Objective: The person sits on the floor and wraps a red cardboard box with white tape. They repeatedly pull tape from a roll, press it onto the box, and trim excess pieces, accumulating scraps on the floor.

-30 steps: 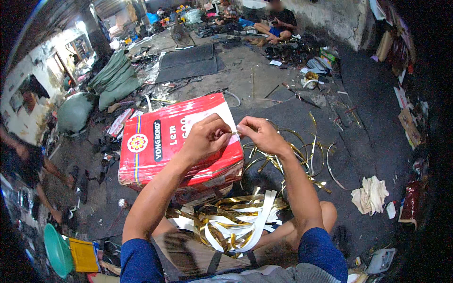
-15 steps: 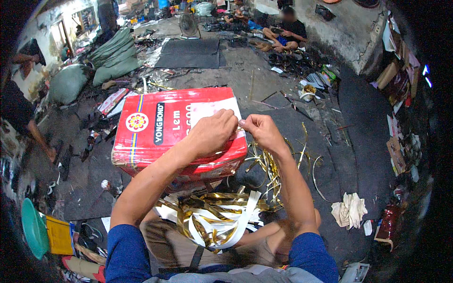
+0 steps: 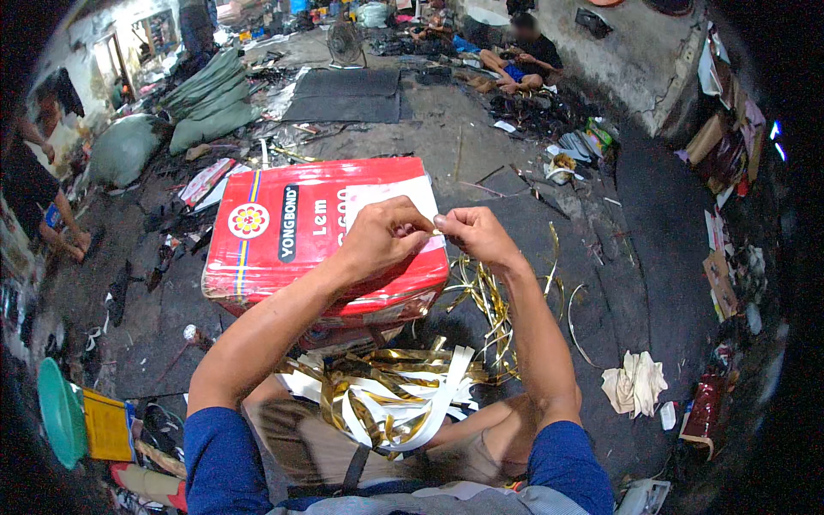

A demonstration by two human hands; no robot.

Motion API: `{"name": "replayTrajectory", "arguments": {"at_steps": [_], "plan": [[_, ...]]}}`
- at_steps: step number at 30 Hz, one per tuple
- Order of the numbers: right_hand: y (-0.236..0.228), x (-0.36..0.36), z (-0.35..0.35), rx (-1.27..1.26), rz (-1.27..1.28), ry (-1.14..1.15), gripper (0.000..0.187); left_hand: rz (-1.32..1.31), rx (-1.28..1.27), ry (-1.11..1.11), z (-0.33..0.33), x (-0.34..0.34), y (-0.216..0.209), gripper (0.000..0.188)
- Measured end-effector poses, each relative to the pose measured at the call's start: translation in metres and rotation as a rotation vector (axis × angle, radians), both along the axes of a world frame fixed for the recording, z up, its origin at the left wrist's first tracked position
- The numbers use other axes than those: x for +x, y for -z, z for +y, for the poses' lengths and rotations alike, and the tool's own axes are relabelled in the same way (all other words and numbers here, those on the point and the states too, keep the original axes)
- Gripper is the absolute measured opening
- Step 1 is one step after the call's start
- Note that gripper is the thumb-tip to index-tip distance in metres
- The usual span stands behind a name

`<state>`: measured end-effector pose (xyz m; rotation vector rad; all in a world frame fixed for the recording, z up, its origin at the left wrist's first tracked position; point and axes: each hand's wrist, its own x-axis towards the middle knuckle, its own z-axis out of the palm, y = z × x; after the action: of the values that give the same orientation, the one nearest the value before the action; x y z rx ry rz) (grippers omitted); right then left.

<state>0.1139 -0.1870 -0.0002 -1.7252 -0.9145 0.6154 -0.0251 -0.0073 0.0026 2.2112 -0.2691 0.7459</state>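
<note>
A red carton (image 3: 283,240) with a flower emblem stands in front of me, and a white sheet (image 3: 365,197) lies on its top right. Over that sheet, my left hand (image 3: 386,236) is bent with thumb and fingers drawn together. Close beside it at the carton's right edge, my right hand (image 3: 476,233) pinches thumb against forefinger. A tiny pale bit shows between the fingertips, too small to name. On my lap lies a pile of white and gold strips (image 3: 399,399), and more gold strips (image 3: 493,318) trail on the floor right of the carton.
A crumpled beige cloth (image 3: 635,384) lies at the right. On the left are a green basin (image 3: 62,412) and a yellow panel (image 3: 107,427). Stuffed sacks (image 3: 129,150), a fan (image 3: 346,45) and a seated person (image 3: 528,60) are farther off. Another person (image 3: 39,180) is at far left.
My left hand's fingers have shifted, with the thumb now showing under the forefinger; my right hand stays nearly in place. The person at far left has moved, and a leg now shows.
</note>
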Motion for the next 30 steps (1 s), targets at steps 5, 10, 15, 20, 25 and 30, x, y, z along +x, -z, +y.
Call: {"name": "replayTrajectory", "arguments": {"at_steps": [5, 10, 15, 20, 25, 30], "plan": [[0.018, 0.011, -0.006, 0.117, 0.147, 0.004, 0.031, -0.03, 0.004, 0.084, -0.007, -0.001, -0.004, 0.012], [0.014, 0.001, -0.002, 0.152, 0.354, -0.061, 0.027, -0.051, 0.124, 0.138, 0.005, -0.01, -0.005, 0.018], [0.044, 0.0, 0.003, 0.305, 0.372, 0.02, 0.026, -0.005, 0.254, 0.136, 0.008, -0.011, -0.002, 0.024], [0.058, 0.014, -0.001, 0.266, 0.449, -0.024, 0.026, -0.104, 0.465, 0.102, 0.006, -0.01, -0.003, 0.033], [0.075, 0.032, -0.005, 0.296, 0.563, -0.083, 0.024, -0.014, 0.557, 0.208, 0.014, -0.002, 0.004, 0.052], [0.079, 0.105, -0.037, -0.195, -0.333, 0.225, 0.038, -0.04, 0.572, 0.243, -0.003, 0.002, -0.012, 0.061]]}}
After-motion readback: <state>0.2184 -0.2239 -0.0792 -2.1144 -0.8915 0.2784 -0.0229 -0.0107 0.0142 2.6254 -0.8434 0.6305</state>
